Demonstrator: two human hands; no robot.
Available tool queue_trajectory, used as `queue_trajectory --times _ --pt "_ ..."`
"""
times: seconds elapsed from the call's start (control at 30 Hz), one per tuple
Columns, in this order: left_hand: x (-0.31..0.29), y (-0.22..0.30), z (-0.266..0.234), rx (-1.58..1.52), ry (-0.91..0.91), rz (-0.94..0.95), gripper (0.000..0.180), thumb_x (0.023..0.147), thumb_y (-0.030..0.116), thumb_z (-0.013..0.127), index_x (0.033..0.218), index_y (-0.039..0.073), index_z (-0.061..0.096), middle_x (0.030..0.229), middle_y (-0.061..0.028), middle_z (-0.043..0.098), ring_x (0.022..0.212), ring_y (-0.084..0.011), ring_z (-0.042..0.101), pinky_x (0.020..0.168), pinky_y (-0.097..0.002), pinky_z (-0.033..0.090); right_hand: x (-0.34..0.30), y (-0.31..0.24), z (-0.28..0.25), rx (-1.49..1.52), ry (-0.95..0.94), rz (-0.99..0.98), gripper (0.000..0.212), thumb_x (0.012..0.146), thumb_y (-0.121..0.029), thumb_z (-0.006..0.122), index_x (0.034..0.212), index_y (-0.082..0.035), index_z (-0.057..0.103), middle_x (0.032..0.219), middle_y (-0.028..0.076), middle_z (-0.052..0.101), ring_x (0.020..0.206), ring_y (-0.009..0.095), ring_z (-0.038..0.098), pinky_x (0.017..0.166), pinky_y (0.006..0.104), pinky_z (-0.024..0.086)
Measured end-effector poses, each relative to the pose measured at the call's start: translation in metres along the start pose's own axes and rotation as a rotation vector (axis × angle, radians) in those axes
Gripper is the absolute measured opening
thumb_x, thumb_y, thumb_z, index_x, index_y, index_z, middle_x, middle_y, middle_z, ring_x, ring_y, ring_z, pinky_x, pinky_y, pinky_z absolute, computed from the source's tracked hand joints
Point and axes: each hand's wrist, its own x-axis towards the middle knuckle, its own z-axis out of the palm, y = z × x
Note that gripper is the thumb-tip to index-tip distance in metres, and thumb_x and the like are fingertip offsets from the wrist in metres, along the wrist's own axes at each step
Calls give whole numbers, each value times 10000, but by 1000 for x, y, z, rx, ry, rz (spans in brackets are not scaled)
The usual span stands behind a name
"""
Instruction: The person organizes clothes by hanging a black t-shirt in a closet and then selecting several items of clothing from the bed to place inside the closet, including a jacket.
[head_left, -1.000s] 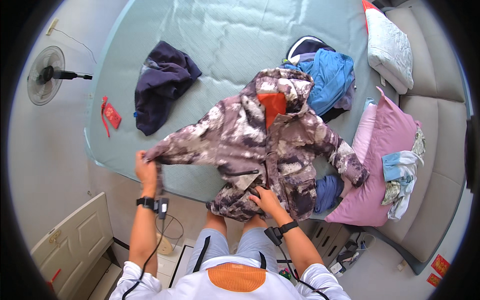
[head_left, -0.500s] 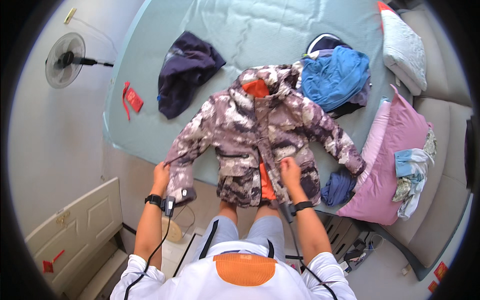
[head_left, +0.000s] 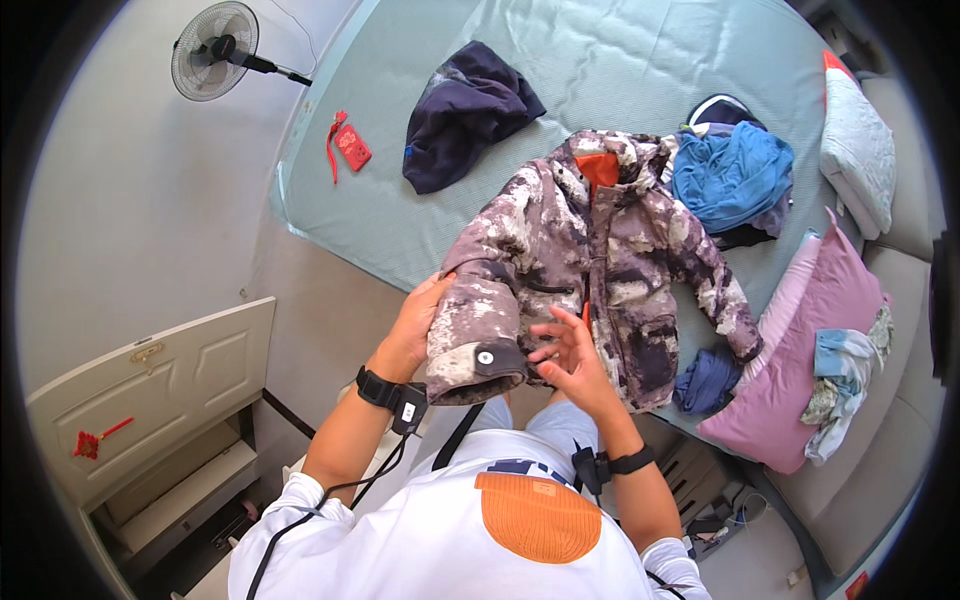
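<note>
A hooded camouflage jacket (head_left: 540, 230) in brown, white and black lies front up over the bed's near edge, its orange lining showing at the collar. My left hand (head_left: 425, 315) grips its left-hand sleeve from the outer side, a little above the cuff, and part of those fingers is hidden behind the fabric. The sleeve's cuff, with a round white snap, points toward me. Beside that cuff, over the jacket's lower front, my right hand (head_left: 575, 360) has its fingers spread and holds nothing.
On the pale green bed (head_left: 370, 230) lie a dark navy garment (head_left: 465, 115), a red pouch (head_left: 350, 147), blue clothes (head_left: 733, 175), a small blue bundle (head_left: 708, 380) and a pink pillow (head_left: 790, 360). A fan (head_left: 215, 50) and a white door panel (head_left: 170, 390) stand at left.
My right hand has let go of the jacket's front edge and moved beside the left-hand cuff, fingers spread. My left hand has drawn that sleeve in toward me. The view has shifted.
</note>
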Motion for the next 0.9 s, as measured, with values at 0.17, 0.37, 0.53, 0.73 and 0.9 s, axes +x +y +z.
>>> queue_trajectory --times 0.17,0.37,0.53,0.73,0.9 --pt "-14 -7 9 49 -60 32 240 915 90 441 1126 -23 459 1012 -150 606 857 -222 638 754 -344 545 -27 -83 59 -618 -35 -302 678 672 -80 743 1276 -101 434 1215 92 485 949 207 565 778 290 484" --pt "-20 -1 3 353 -38 120 233 892 116 514 1088 -5 484 967 -111 617 764 -154 631 684 -290 536 -47 -45 70 -734 -74 -304 509 713 -45 708 1191 -60 536 1137 111 570 986 210 587 807 302 489" --pt "-55 57 35 349 -97 90 260 896 165 504 1092 -6 493 982 -127 620 778 -179 645 698 -305 544 -53 -10 55 -587 115 -122 558 775 -85 692 1276 -62 446 1165 92 559 948 177 598 793 292 496" --pt "-78 88 115 429 -286 -185 291 879 194 500 1095 4 540 939 -117 640 839 -176 642 737 -305 529 -14 -36 59 -1219 628 -619 934 674 -195 773 1379 9 196 1354 223 345 1227 341 396 974 371 374" --pt "-54 82 213 895 -668 108 293 905 192 488 1121 3 544 994 -95 627 865 -145 609 799 -281 486 13 -127 48 -345 413 -797 608 834 -92 601 1347 23 295 1374 164 351 1269 241 348 1058 357 285"
